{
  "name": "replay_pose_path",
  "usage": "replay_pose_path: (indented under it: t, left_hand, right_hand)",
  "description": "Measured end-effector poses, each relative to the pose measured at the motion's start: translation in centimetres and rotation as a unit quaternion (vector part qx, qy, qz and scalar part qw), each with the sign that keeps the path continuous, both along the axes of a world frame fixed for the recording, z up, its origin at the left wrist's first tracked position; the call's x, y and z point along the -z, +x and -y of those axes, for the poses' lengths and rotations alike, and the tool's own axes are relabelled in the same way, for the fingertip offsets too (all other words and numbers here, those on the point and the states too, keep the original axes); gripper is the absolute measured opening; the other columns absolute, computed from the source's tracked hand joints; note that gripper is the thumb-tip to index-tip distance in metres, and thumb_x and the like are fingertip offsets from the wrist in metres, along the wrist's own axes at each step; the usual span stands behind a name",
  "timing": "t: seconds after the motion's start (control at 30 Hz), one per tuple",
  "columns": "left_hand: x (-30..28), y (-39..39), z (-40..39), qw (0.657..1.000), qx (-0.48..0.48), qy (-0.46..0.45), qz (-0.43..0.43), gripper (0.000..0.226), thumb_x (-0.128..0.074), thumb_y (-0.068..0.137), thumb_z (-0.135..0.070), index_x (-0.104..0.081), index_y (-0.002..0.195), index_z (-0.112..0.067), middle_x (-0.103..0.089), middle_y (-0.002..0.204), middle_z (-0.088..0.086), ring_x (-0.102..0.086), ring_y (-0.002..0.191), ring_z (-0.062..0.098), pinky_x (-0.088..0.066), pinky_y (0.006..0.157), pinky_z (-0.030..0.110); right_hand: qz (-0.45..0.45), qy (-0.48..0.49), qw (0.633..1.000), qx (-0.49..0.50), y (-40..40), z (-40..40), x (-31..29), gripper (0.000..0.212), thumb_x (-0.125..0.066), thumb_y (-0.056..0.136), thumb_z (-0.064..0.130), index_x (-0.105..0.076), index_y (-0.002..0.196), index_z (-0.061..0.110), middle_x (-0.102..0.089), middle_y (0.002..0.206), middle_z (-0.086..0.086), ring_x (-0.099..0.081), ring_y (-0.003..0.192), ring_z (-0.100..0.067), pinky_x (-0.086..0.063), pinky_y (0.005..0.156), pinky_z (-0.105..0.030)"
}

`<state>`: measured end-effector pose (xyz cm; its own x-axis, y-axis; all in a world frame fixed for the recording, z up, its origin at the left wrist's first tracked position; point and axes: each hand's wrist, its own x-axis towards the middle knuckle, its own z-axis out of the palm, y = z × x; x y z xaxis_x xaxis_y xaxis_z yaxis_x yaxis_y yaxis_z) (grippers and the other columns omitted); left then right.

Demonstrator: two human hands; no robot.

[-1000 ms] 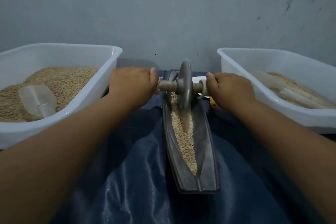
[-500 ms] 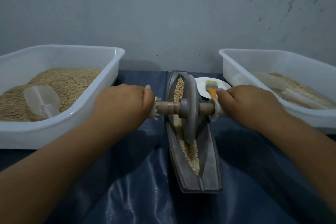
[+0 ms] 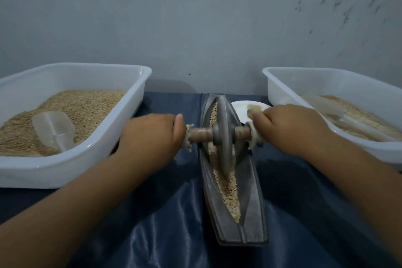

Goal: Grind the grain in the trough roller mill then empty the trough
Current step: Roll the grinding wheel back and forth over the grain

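Against a grey wall, on the blue-draped counter [image 3: 165, 235], the left grip [image 3: 152, 135] and right grip [image 3: 287, 128] clench the roller's axle [image 3: 200, 134], grain [image 3: 228, 189] in the trough [image 3: 250, 191] between them looking only part-ground, emptying undone.

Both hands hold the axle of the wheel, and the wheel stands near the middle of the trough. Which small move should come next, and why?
Probably roll the wheel on toward the near end of the trough. The left hand and right hand grip the axle, and coarse grain lies ahead of the wheel there, unground.
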<state>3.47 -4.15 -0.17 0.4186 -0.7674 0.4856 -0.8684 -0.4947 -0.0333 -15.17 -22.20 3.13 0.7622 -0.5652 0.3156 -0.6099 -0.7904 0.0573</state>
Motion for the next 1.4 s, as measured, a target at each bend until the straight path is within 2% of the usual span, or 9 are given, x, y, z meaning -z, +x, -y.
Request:
replay_pose_path:
  t: [0.23,0.3,0.47,0.63,1.03,1.13,1.2,1.3,1.4]
  left_hand:
    - [-1.1,-3.3,-3.4,0.999,0.042,0.0,0.02,0.054,0.005,0.086,-0.047,-0.038,0.061,-0.025,-0.037,0.052,-0.007,-0.033,0.045,0.007,-0.019,0.044,0.025]
    - [-0.6,-2.7,-1.8,0.994,0.024,0.063,0.088,0.057,0.007,0.086,-0.042,-0.044,0.075,-0.019,-0.038,0.06,-0.007,-0.036,0.05,0.012,-0.023,0.046,0.027]
    - [-1.1,1.4,3.6,0.967,0.004,0.145,0.21,0.041,-0.043,0.095,-0.016,-0.032,0.133,-0.006,-0.057,0.103,0.011,-0.059,0.086,0.033,-0.039,0.061,0.035]
    - [-2.9,3.3,6.6,0.969,-0.006,0.166,0.181,0.037,-0.048,0.091,-0.012,-0.041,0.127,-0.008,-0.057,0.103,0.015,-0.059,0.087,0.037,-0.043,0.062,0.038]
    - [-1.2,-1.7,-1.2,0.962,0.068,0.18,0.195,0.048,-0.064,0.081,-0.021,-0.023,0.104,-0.008,-0.033,0.072,0.006,-0.045,0.059,0.024,-0.038,0.049,0.031]
    - [-1.0,-1.7,-0.7,0.966,0.044,0.167,0.192,0.033,-0.022,0.094,-0.026,-0.036,0.115,-0.005,-0.036,0.074,0.005,-0.045,0.063,0.026,-0.036,0.054,0.031]
    - [-1.3,-1.5,0.9,0.983,0.002,0.115,0.143,0.061,0.005,0.087,-0.035,-0.051,0.1,-0.013,-0.037,0.072,0.001,-0.05,0.068,0.028,-0.034,0.059,0.033]
    - [-1.2,0.0,3.9,0.995,-0.053,0.026,0.074,0.04,-0.019,0.095,-0.039,-0.048,0.079,-0.018,-0.038,0.064,-0.001,-0.058,0.073,0.031,-0.035,0.062,0.034]
    - [-1.4,1.5,5.0,0.974,0.005,0.102,0.203,0.022,-0.044,0.094,-0.017,-0.048,0.114,-0.008,-0.05,0.081,0.007,-0.053,0.071,0.03,-0.036,0.058,0.032]
  right_hand:
    - [-0.011,-0.014,1.0,0.0,-3.8,-4.8,-0.9,0.057,-0.016,0.092,0.056,-0.048,0.058,0.024,-0.052,0.056,0.003,-0.047,0.053,-0.01,-0.029,0.047,-0.028]
    - [-0.004,-0.039,0.999,0.011,-2.4,-3.9,-0.1,0.052,-0.024,0.096,0.049,-0.047,0.062,0.017,-0.049,0.057,0.002,-0.046,0.054,-0.014,-0.028,0.048,-0.029]
    - [0.048,0.014,0.998,0.048,3.1,1.6,1.3,0.045,-0.023,0.096,0.038,-0.043,0.06,0.02,-0.046,0.063,-0.004,-0.043,0.058,-0.021,-0.031,0.056,-0.031]
    - [0.09,0.064,0.992,0.063,5.1,4.2,1.3,0.055,-0.024,0.096,0.041,-0.055,0.063,0.01,-0.054,0.066,-0.01,-0.049,0.061,-0.024,-0.035,0.055,-0.03]
    - [0.021,-0.024,0.999,-0.004,-2.0,-2.6,1.1,0.045,-0.041,0.097,0.031,-0.033,0.054,0.02,-0.042,0.052,0.002,-0.044,0.051,-0.018,-0.036,0.048,-0.029]
    - [0.055,0.008,0.998,0.028,-1.4,-2.2,1.4,0.048,-0.034,0.098,0.037,-0.044,0.055,0.02,-0.048,0.056,0.001,-0.046,0.054,-0.019,-0.041,0.054,-0.032]
    - [0.075,0.017,0.996,0.043,0.0,-1.1,2.0,0.05,-0.029,0.099,0.04,-0.051,0.06,0.019,-0.051,0.062,-0.001,-0.049,0.059,-0.02,-0.042,0.059,-0.033]
    - [0.127,0.035,0.99,0.054,2.1,0.9,2.4,0.053,-0.026,0.097,0.041,-0.051,0.056,0.02,-0.051,0.061,-0.002,-0.045,0.057,-0.017,-0.036,0.058,-0.032]
    - [0.126,0.071,0.987,0.069,3.8,2.6,1.9,0.052,-0.027,0.095,0.04,-0.049,0.055,0.015,-0.051,0.06,-0.006,-0.047,0.057,-0.022,-0.033,0.055,-0.031]
